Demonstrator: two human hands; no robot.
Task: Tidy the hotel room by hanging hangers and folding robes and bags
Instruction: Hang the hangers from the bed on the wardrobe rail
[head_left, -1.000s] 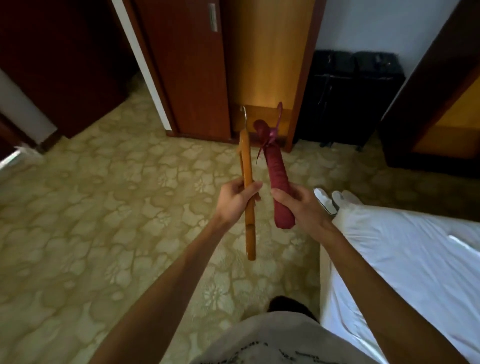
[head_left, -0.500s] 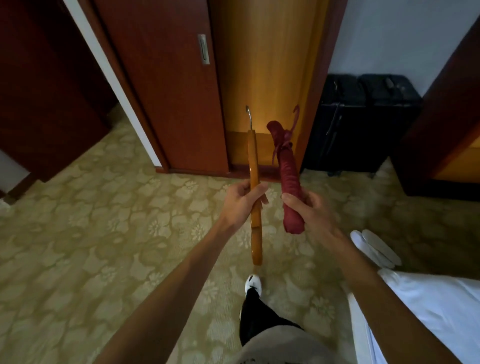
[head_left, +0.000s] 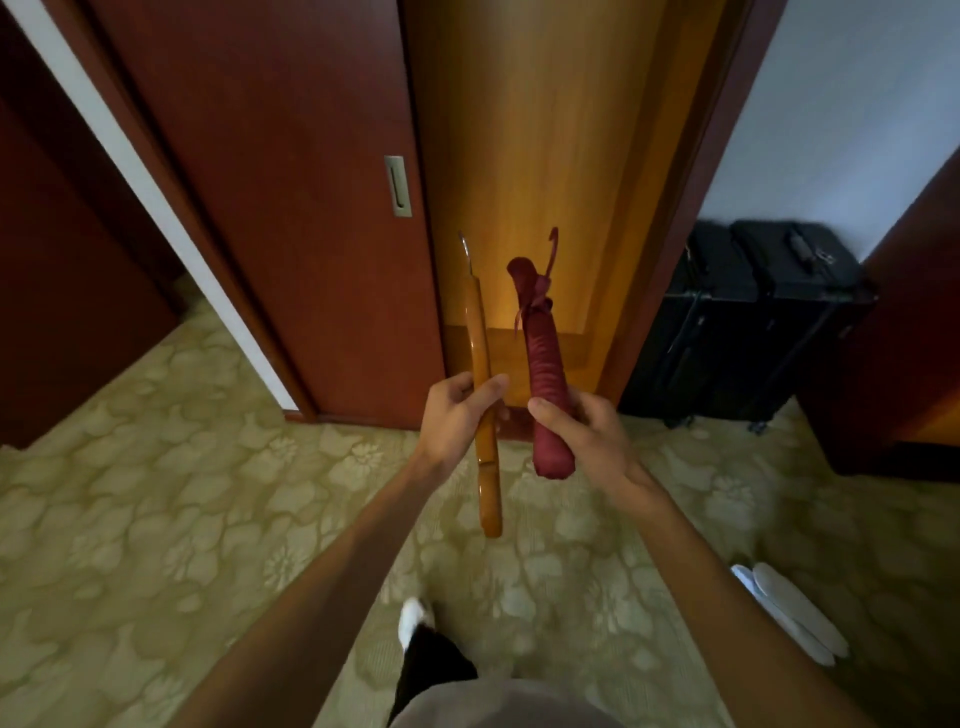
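Observation:
My left hand (head_left: 457, 415) grips a wooden hanger (head_left: 480, 358) seen edge-on, its metal hook pointing up. My right hand (head_left: 582, 431) grips a dark red padded hanger (head_left: 543, 353) with a small bow and a red hook at its top. Both hangers stand upright, side by side and a little apart, in front of the open wardrobe (head_left: 545, 171), whose lit wooden interior shows beside the red-brown sliding door (head_left: 291, 208).
A black suitcase (head_left: 748, 322) stands against the wall right of the wardrobe. White slippers (head_left: 789, 608) lie on the patterned carpet (head_left: 156, 493) at lower right. Dark wooden furniture (head_left: 909, 338) stands at far right. My foot (head_left: 413, 618) steps forward below the hands.
I have walked closer to the wardrobe, which looms larger. The white bed has left the view at lower right. Both hands keep their hold on the hangers.

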